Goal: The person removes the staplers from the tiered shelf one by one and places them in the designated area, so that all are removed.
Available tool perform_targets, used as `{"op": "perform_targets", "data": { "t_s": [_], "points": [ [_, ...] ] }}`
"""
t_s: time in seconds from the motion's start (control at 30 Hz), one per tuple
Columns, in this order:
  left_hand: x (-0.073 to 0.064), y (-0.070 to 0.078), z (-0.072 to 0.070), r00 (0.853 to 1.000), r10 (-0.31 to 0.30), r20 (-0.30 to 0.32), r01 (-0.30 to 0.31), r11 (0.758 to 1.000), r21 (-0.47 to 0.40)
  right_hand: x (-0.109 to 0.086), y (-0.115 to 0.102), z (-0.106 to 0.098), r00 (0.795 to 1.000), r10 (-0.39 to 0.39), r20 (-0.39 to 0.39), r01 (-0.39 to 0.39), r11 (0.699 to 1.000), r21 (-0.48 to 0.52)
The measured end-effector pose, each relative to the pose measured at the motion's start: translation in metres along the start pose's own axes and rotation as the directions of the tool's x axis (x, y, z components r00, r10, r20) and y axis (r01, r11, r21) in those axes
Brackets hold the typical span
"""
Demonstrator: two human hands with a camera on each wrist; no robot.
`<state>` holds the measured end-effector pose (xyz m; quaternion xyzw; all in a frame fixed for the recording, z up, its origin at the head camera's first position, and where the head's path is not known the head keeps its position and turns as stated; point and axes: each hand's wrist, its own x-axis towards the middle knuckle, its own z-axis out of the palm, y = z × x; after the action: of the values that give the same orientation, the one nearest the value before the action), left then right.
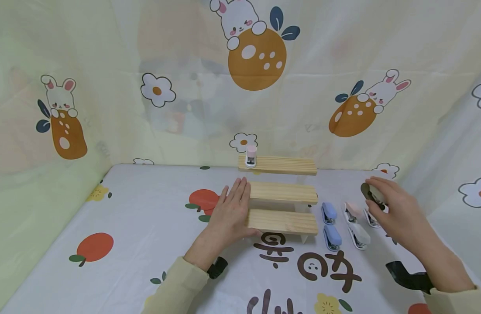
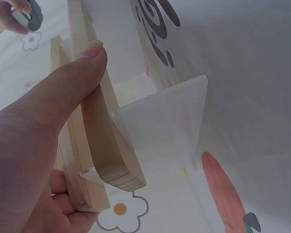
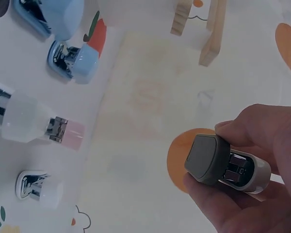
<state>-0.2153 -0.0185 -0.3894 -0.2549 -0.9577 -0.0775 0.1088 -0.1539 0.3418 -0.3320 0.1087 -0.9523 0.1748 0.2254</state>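
Note:
A three-tier stand of pale wooden boards [image 1: 283, 221] on clear supports stands mid-table. My left hand [image 1: 230, 213] grips its left end. In the left wrist view the thumb [image 2: 89, 65] lies on the front board [image 2: 106, 138], with the other fingers curled at the board behind. On the top tier's left end stands a pink-and-white mini stapler [image 1: 251, 156]. Over the table's right side my right hand [image 1: 399, 211] holds a dark grey-green mini stapler [image 3: 208, 158] between thumb and fingers, raised off the cloth.
Right of the stand, two blue staplers [image 1: 332, 237] lie one behind the other. Beside them are a pink stapler [image 1: 353, 211] and a white stapler [image 1: 359, 236]. Another stapler [image 1: 371, 219] sits partly behind my right hand. A printed curtain [image 1: 193, 126] hangs behind.

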Motion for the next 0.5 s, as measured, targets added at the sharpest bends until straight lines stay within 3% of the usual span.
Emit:
{"op": "perform_targets", "data": {
  "t_s": [0.5],
  "points": [
    [0.0, 0.0, 0.0, 1.0, 0.002, -0.011, -0.002, 1.0, 0.01, -0.016, 0.021, 0.002, 1.0, -0.02, -0.018, 0.019, 0.999, -0.039]
  ]
}}
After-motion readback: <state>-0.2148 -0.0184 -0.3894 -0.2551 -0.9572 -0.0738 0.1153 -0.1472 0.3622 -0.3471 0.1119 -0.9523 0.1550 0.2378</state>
